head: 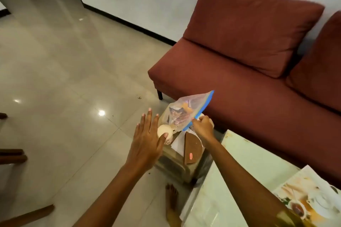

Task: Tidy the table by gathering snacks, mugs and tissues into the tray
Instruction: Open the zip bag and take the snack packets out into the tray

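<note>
We take the tray (167,165) as our mark: it sits just off the corner of the worktop (230,180), and whatever it rests on is hidden from us. Over the tray's far end the right hand (202,125) pinches the blue zip strip of a clear snack bag (181,114), whose belly hangs down toward the tray. The left hand (145,142) is spread flat with straight fingers, only its thumb touching the mug (165,131) at the tray's left side. White tissues (178,142) and a brown half-round holder (191,151) lie in the tray's middle. We judge the bag light, limp and slippery, with crushable snacks inside, so the stiffer zip strip is the place to hold it, and it should be lowered rather than dropped. The mug looks hard, heavier and breakable. It wants fingers wrapped round its body, since we cannot see a handle.
</note>
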